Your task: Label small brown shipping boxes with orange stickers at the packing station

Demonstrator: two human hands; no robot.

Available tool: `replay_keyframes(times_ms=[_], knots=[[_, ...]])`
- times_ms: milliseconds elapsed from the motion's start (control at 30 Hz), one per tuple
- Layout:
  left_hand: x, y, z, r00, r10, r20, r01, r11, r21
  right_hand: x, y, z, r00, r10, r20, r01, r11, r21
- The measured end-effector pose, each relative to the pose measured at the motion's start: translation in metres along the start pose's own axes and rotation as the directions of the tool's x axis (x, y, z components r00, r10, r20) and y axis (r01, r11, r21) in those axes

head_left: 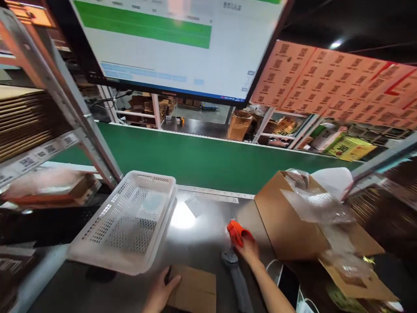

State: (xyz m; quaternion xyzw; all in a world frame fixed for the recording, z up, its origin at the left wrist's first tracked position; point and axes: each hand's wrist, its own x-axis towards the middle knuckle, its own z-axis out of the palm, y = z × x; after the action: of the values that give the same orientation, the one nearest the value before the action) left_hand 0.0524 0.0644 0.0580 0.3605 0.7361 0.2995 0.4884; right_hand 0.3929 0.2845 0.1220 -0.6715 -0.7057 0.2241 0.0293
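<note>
At the bottom of the head view, a small brown cardboard box [193, 287] lies on the metal table. My left hand [162, 289] grips its left side, thumb on top; the fingers beneath are partly hidden. Farther forward and to the right, my right hand [249, 251] is closed around an orange-red tape dispenser [237, 231], held over the table. A grey handheld scanner [237, 278] lies between the cardboard box and my right forearm.
A white perforated plastic basket [130, 221] stands left. On the right is a large open carton [286, 217] with bubble wrap [321, 204]. Behind the table runs a green conveyor belt [195, 156], below a monitor [182, 56]. A phone [288, 280] and cable lie near my right forearm.
</note>
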Motion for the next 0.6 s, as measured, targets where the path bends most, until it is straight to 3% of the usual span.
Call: replay_keyframes(times_ms=[100, 200, 300, 467, 533, 600], knots=[[-0.003, 0.002, 0.001, 0.999, 0.031, 0.011, -0.031, 0.999, -0.030, -0.013, -0.006, -0.020, 0.991, -0.093, 0.098, 0.083, 0.992, 0.100], [-0.010, 0.009, -0.003, 0.998, 0.065, 0.013, -0.064, 0.997, -0.054, -0.049, -0.019, -0.028, 0.931, -0.295, 0.216, 0.183, 0.888, 0.421], [-0.013, 0.024, -0.010, 0.991, 0.133, 0.007, -0.131, 0.984, -0.122, -0.094, -0.050, -0.013, 0.832, -0.432, 0.349, 0.071, 0.706, 0.705], [-0.009, 0.040, -0.009, 0.965, 0.242, 0.106, -0.203, 0.936, -0.288, -0.132, -0.115, 0.024, 0.580, -0.571, 0.582, -0.069, 0.677, 0.733], [-0.010, 0.037, -0.006, 0.969, 0.232, 0.089, -0.194, 0.929, -0.316, -0.134, -0.128, 0.029, 0.529, -0.602, 0.598, -0.096, 0.658, 0.747], [-0.014, 0.032, -0.003, 0.983, 0.181, 0.027, -0.164, 0.936, -0.311, -0.134, -0.130, 0.028, 0.508, -0.614, 0.604, -0.106, 0.651, 0.752]])
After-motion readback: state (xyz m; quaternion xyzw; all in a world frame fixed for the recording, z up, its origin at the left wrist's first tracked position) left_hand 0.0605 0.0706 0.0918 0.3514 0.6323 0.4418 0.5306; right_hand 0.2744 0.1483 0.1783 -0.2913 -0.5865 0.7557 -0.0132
